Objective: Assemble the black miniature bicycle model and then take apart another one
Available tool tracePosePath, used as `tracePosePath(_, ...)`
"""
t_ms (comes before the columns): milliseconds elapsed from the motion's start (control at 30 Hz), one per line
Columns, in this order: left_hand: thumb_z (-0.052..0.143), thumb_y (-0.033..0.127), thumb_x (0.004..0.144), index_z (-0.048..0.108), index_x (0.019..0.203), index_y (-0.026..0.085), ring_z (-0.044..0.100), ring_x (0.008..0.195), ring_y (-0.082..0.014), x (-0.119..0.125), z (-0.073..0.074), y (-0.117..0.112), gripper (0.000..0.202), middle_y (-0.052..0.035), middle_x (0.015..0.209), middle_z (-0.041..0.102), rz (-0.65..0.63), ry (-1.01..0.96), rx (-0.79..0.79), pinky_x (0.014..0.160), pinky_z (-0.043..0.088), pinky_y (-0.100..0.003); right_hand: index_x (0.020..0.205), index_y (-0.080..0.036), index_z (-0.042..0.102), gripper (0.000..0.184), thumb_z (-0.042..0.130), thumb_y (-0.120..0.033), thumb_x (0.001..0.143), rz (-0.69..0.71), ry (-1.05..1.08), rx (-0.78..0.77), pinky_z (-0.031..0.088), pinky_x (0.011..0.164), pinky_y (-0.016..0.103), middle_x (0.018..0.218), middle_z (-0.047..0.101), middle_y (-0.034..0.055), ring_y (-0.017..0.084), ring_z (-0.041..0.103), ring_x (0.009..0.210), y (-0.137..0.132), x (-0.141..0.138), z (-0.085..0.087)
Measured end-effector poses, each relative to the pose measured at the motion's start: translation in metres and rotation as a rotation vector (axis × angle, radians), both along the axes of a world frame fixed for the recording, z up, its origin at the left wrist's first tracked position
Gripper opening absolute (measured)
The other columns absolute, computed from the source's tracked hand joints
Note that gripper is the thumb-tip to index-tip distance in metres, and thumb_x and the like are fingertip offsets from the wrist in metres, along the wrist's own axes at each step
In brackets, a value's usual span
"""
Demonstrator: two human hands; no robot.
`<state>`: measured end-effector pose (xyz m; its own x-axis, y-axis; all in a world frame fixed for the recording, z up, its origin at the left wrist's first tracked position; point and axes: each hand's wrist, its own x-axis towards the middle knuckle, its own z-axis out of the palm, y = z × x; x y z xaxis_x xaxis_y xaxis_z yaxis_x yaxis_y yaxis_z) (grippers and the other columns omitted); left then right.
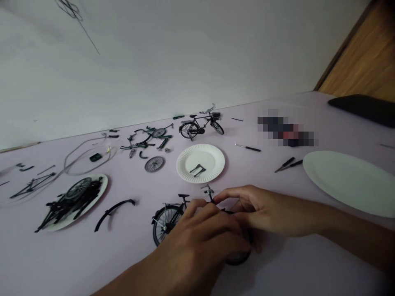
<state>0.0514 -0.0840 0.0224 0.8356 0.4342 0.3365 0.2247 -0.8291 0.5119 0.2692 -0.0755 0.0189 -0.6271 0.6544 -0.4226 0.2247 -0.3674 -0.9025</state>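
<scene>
The left hand (pixel 200 234) and the right hand (pixel 262 209) are close together, and both are clamped on a small model bicycle (pixel 166 224) that is on a pale lilac table (pixel 271 105). The left hand covers the middle of the bicycle. The right fingertips (pixel 217 199) pinch the part just below the handlebar (pixel 207 190). The saddle (pixel 183 196) and the rear wheel (pixel 165 226) show on the left of the hands, and the front wheel (pixel 239 259) is mostly hidden under them.

Beyond the hands, a paper plate (pixel 185 164) holds a small dark part (pixel 197 169). Behind this plate stands a second model bicycle (pixel 200 126), which looks complete. To the left lie a loose spoked wheel (pixel 154 163), a group of green and black frame parts (pixel 148 139), a loop of grey cable (pixel 86 156) and a black fender (pixel 114 211). Further left, a white plate (pixel 100 187) carries a pile of black parts (pixel 74 201). On the right are a screwdriver (pixel 248 148), two smaller screwdrivers (pixel 288 165) and a large white oval plate (pixel 348 183). A blurred object (pixel 285 131) lies behind them, and it is not possible to tell what it is.
</scene>
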Motion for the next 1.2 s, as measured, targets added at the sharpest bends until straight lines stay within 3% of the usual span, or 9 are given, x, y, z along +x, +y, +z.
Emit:
tracePosePath(100, 0.054, 0.006, 0.094, 0.064, 0.107, 0.02, 0.055, 0.09, -0.0177, 0.0, 0.0, 0.0, 0.022, -0.0024, 0.101, 0.069, 0.104, -0.012, 0.018, 0.081, 0.032, -0.034, 0.143, -0.025, 0.043, 0.049, 0.056, -0.031, 0.096, -0.002, 0.002, 0.005, 0.054, 0.054, 0.021, 0.099, 0.07, 0.0041, 0.011, 0.068, 0.064, 0.0, 0.0, 0.0)
tracePosePath(267, 0.052, 0.01, 0.097, 0.066, 0.099, 0.023, 0.056, 0.093, -0.0162, 0.0, 0.004, 0.001, 0.019, -0.0001, 0.1, 0.069, -0.001, 0.044, 0.0, 0.084, 0.032, -0.034, 0.142, -0.023, 0.044, 0.05, 0.059, -0.026, 0.094, -0.02, 0.044, -0.027, 0.054, 0.054, 0.019, 0.095, 0.07, 0.0018, 0.009, 0.067, 0.062, -0.001, -0.002, 0.0)
tracePosePath(400, 0.052, 0.015, 0.098, 0.065, 0.103, 0.02, 0.055, 0.088, -0.0174, 0.003, -0.002, -0.001, 0.015, -0.0025, 0.098, 0.07, 0.075, 0.013, 0.102, 0.082, 0.031, -0.035, 0.142, -0.023, 0.044, 0.05, 0.059, -0.028, 0.094, -0.034, 0.044, -0.007, 0.054, 0.055, 0.019, 0.1, 0.07, 0.0036, 0.01, 0.068, 0.067, -0.001, -0.001, -0.002)
tracePosePath(600, 0.054, 0.009, 0.095, 0.063, 0.103, 0.02, 0.055, 0.086, -0.0165, 0.003, -0.008, -0.001, 0.016, -0.0011, 0.098, 0.07, 0.129, -0.024, 0.06, 0.084, 0.03, -0.036, 0.144, -0.025, 0.043, 0.053, 0.06, -0.031, 0.094, -0.02, 0.029, -0.002, 0.053, 0.053, 0.021, 0.096, 0.069, 0.0028, 0.011, 0.067, 0.064, 0.0, -0.002, -0.002)
tracePosePath(833, 0.044, 0.009, 0.097, 0.065, 0.096, 0.021, 0.056, 0.087, -0.0172, 0.002, -0.004, -0.001, 0.024, -0.0019, 0.097, 0.068, -0.003, 0.01, 0.014, 0.082, 0.031, -0.035, 0.147, -0.025, 0.038, 0.058, 0.061, -0.031, 0.093, -0.013, -0.029, -0.031, 0.055, 0.058, 0.024, 0.097, 0.069, 0.0036, 0.013, 0.068, 0.065, -0.001, -0.001, 0.001)
tracePosePath(1200, 0.045, 0.006, 0.095, 0.063, 0.099, 0.017, 0.056, 0.086, -0.019, 0.001, -0.008, -0.001, 0.022, -0.005, 0.093, 0.067, 0.066, -0.044, 0.16, 0.082, 0.033, -0.036, 0.144, -0.022, 0.037, 0.061, 0.063, -0.041, 0.092, -0.047, -0.025, -0.029, 0.053, 0.057, 0.022, 0.093, 0.068, 0.0023, 0.014, 0.068, 0.069, -0.003, 0.0, -0.005)
